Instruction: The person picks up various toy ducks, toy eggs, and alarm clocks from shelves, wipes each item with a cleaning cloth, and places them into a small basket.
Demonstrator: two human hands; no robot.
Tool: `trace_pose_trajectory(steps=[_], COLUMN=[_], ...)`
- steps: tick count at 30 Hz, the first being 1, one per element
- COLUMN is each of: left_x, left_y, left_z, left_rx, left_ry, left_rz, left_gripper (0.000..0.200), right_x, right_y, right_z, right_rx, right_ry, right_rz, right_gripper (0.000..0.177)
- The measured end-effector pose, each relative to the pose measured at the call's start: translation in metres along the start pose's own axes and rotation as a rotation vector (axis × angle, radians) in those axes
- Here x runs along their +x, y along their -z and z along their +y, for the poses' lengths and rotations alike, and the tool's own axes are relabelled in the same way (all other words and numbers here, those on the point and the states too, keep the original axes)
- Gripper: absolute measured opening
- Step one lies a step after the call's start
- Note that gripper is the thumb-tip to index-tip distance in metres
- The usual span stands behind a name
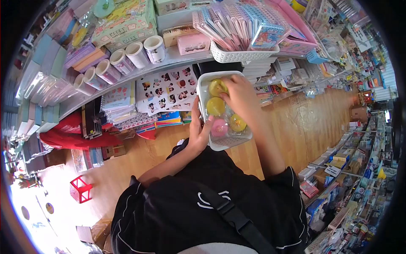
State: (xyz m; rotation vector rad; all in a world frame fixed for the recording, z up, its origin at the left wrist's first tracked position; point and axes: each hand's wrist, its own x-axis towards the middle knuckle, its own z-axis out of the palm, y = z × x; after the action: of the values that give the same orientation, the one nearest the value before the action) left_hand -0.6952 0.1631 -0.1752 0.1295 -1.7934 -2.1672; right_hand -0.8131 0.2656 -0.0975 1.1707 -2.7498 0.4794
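A white plastic basket [224,144] is held up in front of my chest. My left hand [199,129] grips its left side, with the thumb over the rim. In the basket lie several round, clear-wrapped items: a yellow one [215,106] in the middle, a pink one [219,127] near the bottom left, and another yellow one [237,122] at the right. My right hand [242,96] reaches in from the right, its fingers closed on the yellow round item [216,87] at the far end.
Ahead runs a shelf with a white basket of spiral notebooks [243,55], a row of white mugs [136,55] and green boxes [127,25]. Sticker sheets [171,91] lie on the level below. A crowded shelf [338,169] lines the right; a red stool [80,189] stands at left.
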Motion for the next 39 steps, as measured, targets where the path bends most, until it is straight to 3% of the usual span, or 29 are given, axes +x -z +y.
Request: trace_pose_trajectory(steps=[5, 8, 10, 13, 14, 17, 19, 26, 29, 36, 39], left_x=[-0.004, -0.004, -0.002, 0.001, 0.002, 0.009, 0.014, 0.016, 0.013, 0.012, 0.012], left_y=[0.0, -0.004, -0.004, -0.005, -0.006, -0.006, -0.011, -0.017, -0.018, -0.016, -0.015], left_z=[-0.002, -0.003, -0.005, -0.003, -0.003, -0.016, -0.009, 0.004, 0.0, -0.004, -0.006], left_rx=[0.004, -0.03, -0.083, -0.104, -0.105, -0.095, -0.055, -0.137, -0.184, -0.189, -0.19], left_ry=[-0.011, 0.005, 0.045, 0.035, 0.037, 0.037, -0.026, 0.063, 0.065, 0.107, 0.122], left_rz=[-0.014, 0.038, 0.057, 0.055, 0.052, 0.051, 0.055, 0.097, 0.112, 0.142, 0.141], left_gripper=[0.063, 0.061, 0.06, 0.059, 0.059, 0.058, 0.058, 0.059, 0.059, 0.059, 0.059], right_x=[0.002, 0.001, 0.001, 0.002, 0.001, 0.001, -0.001, -0.008, -0.01, -0.026, -0.028], right_y=[-0.012, -0.008, -0.012, -0.026, -0.028, -0.021, -0.017, 0.002, 0.0, 0.001, 0.001], right_z=[-0.001, -0.006, -0.004, -0.002, 0.0, 0.001, -0.003, 0.02, 0.017, 0.02, 0.026], right_rx=[-0.11, -0.03, 0.334, 0.315, 0.218, 0.158, 0.188, 0.22, 0.212, 0.164, 0.084], right_ry=[-0.003, 0.02, -0.01, -0.185, -0.117, -0.061, -0.079, -0.221, -0.271, -0.251, -0.193], right_rz=[-0.05, -0.06, -0.247, -0.099, -0.056, -0.235, -0.216, 0.202, 0.046, 0.1, -0.04], right_gripper=[0.033, 0.036, 0.036, 0.038, 0.037, 0.036, 0.033, 0.018, 0.018, 0.022, 0.024])
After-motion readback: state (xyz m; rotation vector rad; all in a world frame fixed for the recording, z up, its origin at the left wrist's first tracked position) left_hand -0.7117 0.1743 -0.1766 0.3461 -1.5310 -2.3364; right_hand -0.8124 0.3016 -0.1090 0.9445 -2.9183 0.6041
